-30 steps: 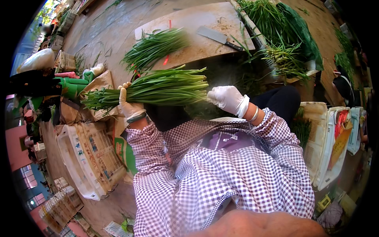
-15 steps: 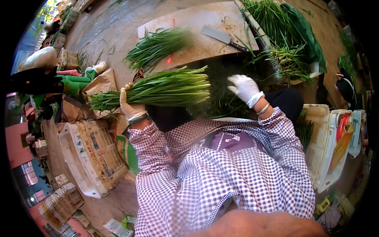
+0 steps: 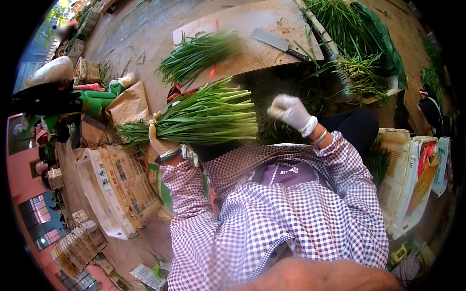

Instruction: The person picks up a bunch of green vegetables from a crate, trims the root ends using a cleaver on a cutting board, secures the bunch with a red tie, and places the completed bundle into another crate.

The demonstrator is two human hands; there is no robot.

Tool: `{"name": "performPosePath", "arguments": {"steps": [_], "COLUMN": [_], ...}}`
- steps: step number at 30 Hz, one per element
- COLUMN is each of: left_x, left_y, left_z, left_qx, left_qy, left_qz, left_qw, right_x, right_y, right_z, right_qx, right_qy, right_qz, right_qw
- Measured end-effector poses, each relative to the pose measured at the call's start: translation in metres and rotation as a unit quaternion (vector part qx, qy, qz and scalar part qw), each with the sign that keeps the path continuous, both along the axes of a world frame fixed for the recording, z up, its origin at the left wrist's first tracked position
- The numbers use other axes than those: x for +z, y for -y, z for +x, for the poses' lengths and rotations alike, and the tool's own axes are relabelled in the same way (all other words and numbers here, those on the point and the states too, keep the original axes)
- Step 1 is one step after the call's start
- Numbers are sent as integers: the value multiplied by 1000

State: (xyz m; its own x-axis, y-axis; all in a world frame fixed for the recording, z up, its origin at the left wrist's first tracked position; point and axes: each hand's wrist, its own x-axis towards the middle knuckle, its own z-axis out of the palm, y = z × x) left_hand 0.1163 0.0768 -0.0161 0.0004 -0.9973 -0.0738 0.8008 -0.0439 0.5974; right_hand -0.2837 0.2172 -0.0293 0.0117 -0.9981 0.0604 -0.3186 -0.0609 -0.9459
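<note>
In the head view, the left hand (image 3: 162, 140) grasps a bunch of greens (image 3: 208, 114) above the lap near its leafy end; the fanned stalks could slip or spill if that one-ended grip loosens. The blurred right hand (image 3: 291, 114) is clenched beside the stalk ends, nothing visible inside. Beyond, a second bunch (image 3: 199, 53) and knife (image 3: 276, 42) occupy the board (image 3: 255, 19); crates (image 3: 111, 189) flank the lap.

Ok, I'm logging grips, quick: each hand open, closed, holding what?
Left hand: closed around a bunch of green stalks.
Right hand: fingers curled closed, nothing visible in it.
</note>
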Motion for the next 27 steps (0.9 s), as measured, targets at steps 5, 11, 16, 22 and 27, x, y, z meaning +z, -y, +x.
{"name": "performPosePath", "arguments": {"steps": [5,11,16,22,27], "left_x": [-1,-1,1,-7,-12], "left_y": [0,1,1,1,4], "left_z": [-2,-8,-8,-6,-2], "left_qx": [-4,-19,-49,-23,-25], "left_qy": [-5,13,13,34,33], "left_qz": [-7,-84,-85,-87,-110], "left_qw": [1000,996,995,995,993], "right_x": [27,5,-21,-25,-5], "right_y": [53,89,100,101,96], "right_z": [16,34,41,60,55], "right_qx": [-46,83,95,42,36], "right_qy": [-52,63,37,66,99], "right_qz": [-182,-61,-42,23,46], "right_qw": [981,993,994,997,993]}}
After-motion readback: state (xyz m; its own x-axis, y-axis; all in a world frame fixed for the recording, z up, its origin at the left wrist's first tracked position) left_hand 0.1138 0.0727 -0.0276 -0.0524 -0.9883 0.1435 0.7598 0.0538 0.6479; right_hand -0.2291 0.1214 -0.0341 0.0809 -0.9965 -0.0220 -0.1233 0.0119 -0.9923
